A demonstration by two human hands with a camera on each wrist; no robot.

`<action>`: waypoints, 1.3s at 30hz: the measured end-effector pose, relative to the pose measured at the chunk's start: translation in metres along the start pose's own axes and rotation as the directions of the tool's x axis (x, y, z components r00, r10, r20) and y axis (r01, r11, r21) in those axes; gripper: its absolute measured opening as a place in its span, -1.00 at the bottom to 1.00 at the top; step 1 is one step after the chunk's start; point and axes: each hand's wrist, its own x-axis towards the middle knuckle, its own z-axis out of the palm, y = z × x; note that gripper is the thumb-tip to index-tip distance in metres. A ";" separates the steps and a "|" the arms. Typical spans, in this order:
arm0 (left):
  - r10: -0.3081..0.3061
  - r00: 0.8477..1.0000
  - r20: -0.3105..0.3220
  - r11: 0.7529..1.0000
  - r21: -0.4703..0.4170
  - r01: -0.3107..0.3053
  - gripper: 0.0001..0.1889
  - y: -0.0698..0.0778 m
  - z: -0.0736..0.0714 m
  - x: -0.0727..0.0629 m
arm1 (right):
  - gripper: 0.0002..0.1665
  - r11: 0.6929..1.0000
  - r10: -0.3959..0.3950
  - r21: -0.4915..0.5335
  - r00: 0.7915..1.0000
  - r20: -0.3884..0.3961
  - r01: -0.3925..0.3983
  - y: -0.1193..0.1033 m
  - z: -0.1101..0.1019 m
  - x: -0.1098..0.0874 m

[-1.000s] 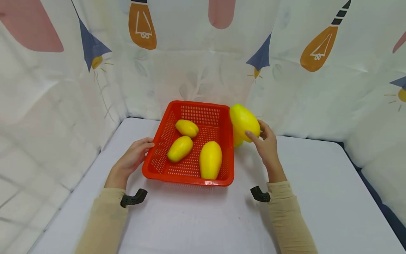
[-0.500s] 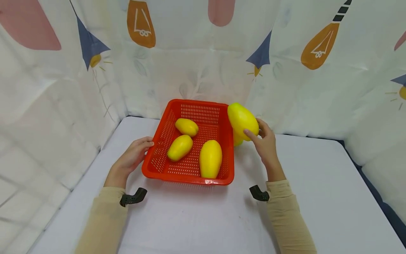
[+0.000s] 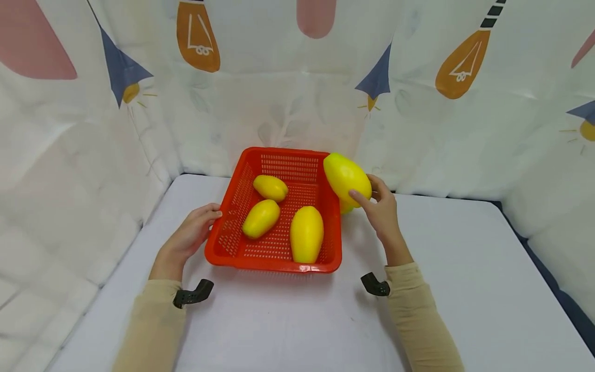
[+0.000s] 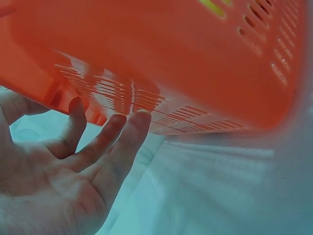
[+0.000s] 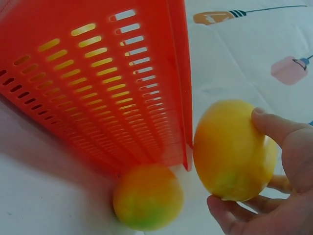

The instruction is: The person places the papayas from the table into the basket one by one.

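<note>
My left hand (image 3: pixel 191 235) holds the red plastic basket (image 3: pixel 274 266) by its left rim. In the left wrist view, the fingertips (image 4: pixel 142 116) reach up to the slotted outer wall beneath the rim. Inside the basket sit one large yellow papaya-shaped fruit (image 3: pixel 307 235) and two smaller yellow fruits, one in front (image 3: pixel 261 219) and another behind (image 3: pixel 271 188). My right hand (image 3: pixel 383 214) grips another large papaya-shaped fruit (image 3: pixel 346 177) between thumb and fingers, its narrow end overlapping the basket's back right rim. Below it, a further yellow fruit (image 5: pixel 148 198) lies against the basket's outer right side.
The white table (image 3: pixel 474 268) carries the basket near its back edge. A white curtain (image 3: pixel 288 108) with printed bulbs and lamps hangs close behind and along both sides. Black wrist mounts (image 3: pixel 193 293) stick out from both sleeves.
The fruit in my right hand has shifted slightly left, farther over the basket's right rim. My left hand keeps its hold on the basket, and the fruits inside have not moved.
</note>
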 end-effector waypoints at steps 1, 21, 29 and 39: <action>0.002 1.000 -0.005 1.000 -0.002 -0.002 -0.83 0.001 0.000 0.000 | -0.25 1.000 -0.010 -0.001 1.000 -0.002 0.010 0.000 0.001 0.001; 0.001 1.000 -0.007 1.000 0.005 -0.001 -0.82 -0.002 -0.002 -0.001 | -0.25 0.996 -0.075 0.050 0.993 0.086 0.071 -0.007 0.003 -0.003; -0.002 1.000 -0.011 1.000 0.003 0.002 -0.82 -0.003 -0.001 -0.003 | -0.33 0.991 -0.125 0.051 0.986 0.110 0.120 -0.005 0.005 -0.003; -0.006 1.000 -0.015 1.000 0.015 0.006 -0.80 -0.001 0.000 -0.002 | -0.35 0.999 -0.043 -0.012 0.977 0.209 0.047 -0.005 0.007 -0.005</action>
